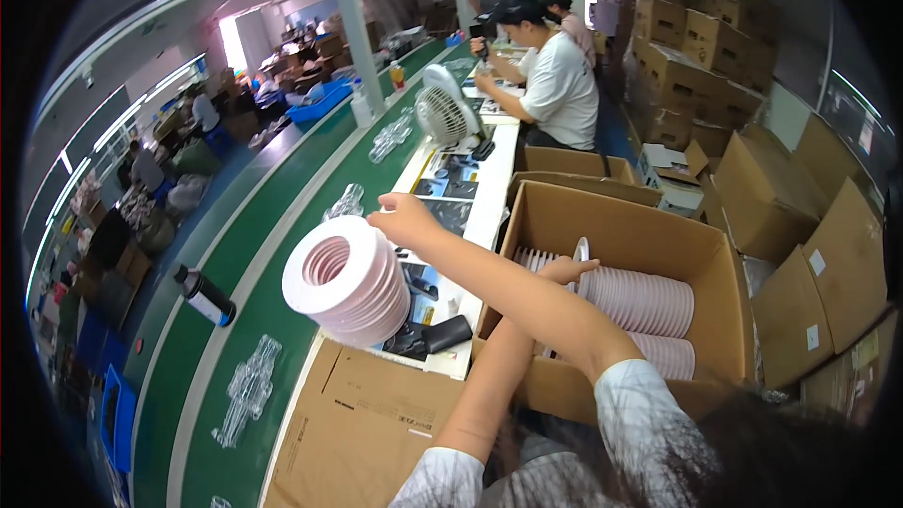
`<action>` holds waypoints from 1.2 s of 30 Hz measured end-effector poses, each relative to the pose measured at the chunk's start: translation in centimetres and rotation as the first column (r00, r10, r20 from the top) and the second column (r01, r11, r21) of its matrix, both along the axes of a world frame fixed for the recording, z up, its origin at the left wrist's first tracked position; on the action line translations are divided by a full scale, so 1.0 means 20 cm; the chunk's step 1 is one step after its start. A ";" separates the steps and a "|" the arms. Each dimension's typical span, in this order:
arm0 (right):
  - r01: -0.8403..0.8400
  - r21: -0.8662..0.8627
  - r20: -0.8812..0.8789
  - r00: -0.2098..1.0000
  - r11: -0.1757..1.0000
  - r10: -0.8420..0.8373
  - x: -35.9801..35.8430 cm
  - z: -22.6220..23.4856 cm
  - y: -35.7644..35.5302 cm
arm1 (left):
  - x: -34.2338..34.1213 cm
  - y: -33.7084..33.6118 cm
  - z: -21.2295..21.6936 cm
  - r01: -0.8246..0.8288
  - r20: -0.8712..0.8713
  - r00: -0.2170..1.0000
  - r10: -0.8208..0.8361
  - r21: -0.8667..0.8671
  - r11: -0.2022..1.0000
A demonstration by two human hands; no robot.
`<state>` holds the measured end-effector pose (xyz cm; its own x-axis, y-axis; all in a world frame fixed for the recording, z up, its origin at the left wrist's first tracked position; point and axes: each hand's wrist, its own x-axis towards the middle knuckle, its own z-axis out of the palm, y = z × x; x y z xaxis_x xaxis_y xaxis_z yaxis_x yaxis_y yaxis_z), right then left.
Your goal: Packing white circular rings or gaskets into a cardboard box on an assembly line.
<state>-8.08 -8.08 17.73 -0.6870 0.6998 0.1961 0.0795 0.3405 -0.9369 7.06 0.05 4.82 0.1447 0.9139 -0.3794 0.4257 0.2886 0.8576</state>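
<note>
Plainly, in the head view, the person's forearms crossed, the right one passing over the left. The right hand (406,220) was at the upper rim of a stack of pinkish-white rings (374,299) on the white worktable (496,196); its fingers were bent there, but whether they gripped the rim I could not tell. The left hand (566,270) was inside an open cardboard box (616,216), its fingers closed around a single ring (582,247) that rose above the rows of rings (644,299) lying on their sides there. A black cylinder (447,334) lay just beside the stack, and a flat cardboard sheet (367,428) lay nearer the person. Left of the table, a green belt (306,325) carried clear plastic pieces (249,386) and a dark bottle (204,294). Farther along stood a fan (445,115), near a co-worker (564,85) in a white shirt.
</note>
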 end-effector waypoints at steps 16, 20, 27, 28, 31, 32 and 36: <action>0.756 -0.010 0.073 0.653 0.654 -0.754 1.96 -0.89 0.77 | 0.00 0.16 -0.15 -0.227 0.596 0.754 0.277 -0.159 0.961; 0.682 0.058 0.172 0.712 0.729 -0.681 1.98 -0.85 0.75 | 0.03 0.15 -0.15 -0.242 0.600 0.750 0.279 -0.144 0.960; 0.264 -0.699 -0.155 0.851 0.665 -0.502 1.88 -0.90 0.64 | 0.02 0.10 -0.12 -0.239 0.747 0.610 0.265 -0.145 0.960; 0.069 -0.767 -0.258 0.877 0.638 -0.404 1.90 -0.91 0.64 | 0.02 0.11 -0.13 -0.255 0.753 0.615 0.233 -0.089 0.963; -0.177 -0.813 -0.449 0.796 0.555 -0.405 1.95 -0.90 0.63 | 0.03 0.09 -0.08 -0.230 0.785 0.574 0.232 -0.117 0.966; -0.177 -0.815 -0.445 0.801 0.552 -0.400 1.95 -0.88 0.62 | 0.03 0.09 -0.08 -0.283 0.772 0.571 0.279 -0.135 0.950; -0.194 -0.817 -0.488 0.735 0.544 -0.471 1.99 -0.75 0.65 | -0.01 0.13 -0.13 -0.410 0.563 0.749 0.349 -0.019 0.912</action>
<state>31.67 4.98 2.72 -0.5134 0.8399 -0.1759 -0.6162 -0.5035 -0.6057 6.87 2.66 2.17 -0.0687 0.9659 -0.2495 -0.2457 0.2260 0.9426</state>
